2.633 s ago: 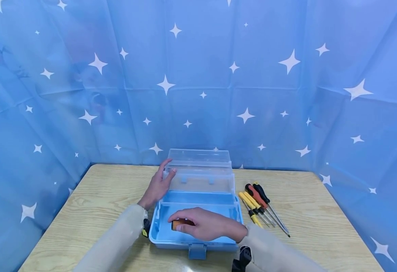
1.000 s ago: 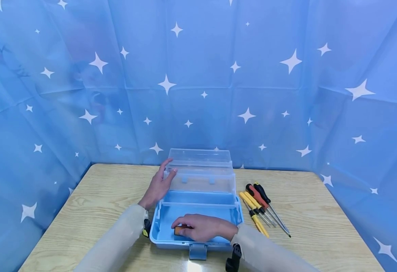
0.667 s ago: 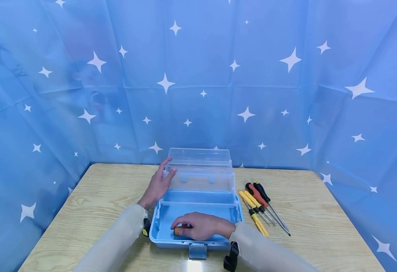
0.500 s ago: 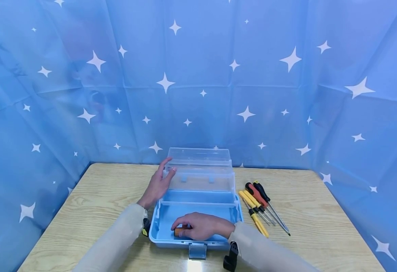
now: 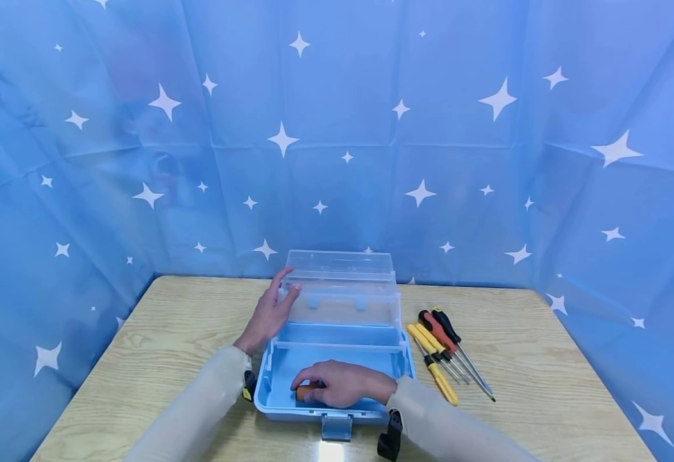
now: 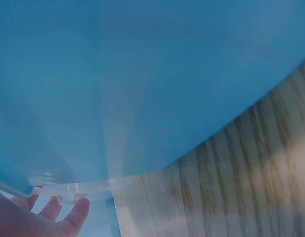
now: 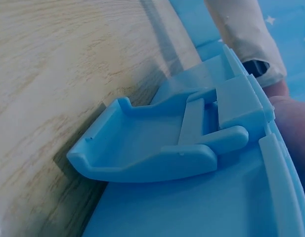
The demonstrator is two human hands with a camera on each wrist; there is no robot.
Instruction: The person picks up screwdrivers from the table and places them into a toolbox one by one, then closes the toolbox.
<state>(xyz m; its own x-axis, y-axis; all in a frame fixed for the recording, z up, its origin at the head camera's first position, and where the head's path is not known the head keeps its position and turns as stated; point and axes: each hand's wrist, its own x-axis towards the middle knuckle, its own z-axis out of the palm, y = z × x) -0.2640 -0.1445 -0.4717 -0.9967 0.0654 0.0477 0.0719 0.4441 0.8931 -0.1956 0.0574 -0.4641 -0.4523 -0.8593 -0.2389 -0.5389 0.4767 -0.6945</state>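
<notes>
A light-blue toolbox (image 5: 281,369) stands on the table with its clear lid (image 5: 342,310) raised at the back. My left hand (image 5: 265,319) holds the lid's left edge, thumb on the inner face; in the left wrist view its fingers (image 6: 76,217) curl by that translucent edge. Down inside the box, near the front wall, my right hand (image 5: 345,385) grips an orange-and-black tool handle (image 5: 304,393). Only the handle's left end shows; the palm hides the rest. In the right wrist view the box's front latch (image 7: 142,138) hangs folded down, with part of a hand behind the rim.
Right of the box lie several screwdrivers: yellow-handled ones (image 5: 442,384), a red-and-black one (image 5: 437,328) and a black one (image 5: 447,326), shafts towards the front right. A blue star-patterned curtain (image 5: 337,128) hangs behind the wooden table (image 5: 186,321).
My right hand has lowered slightly into the box with the orange-and-black handle, its sleeve drawing left and uncovering the nearest yellow screwdriver. My left hand has stayed on the lid.
</notes>
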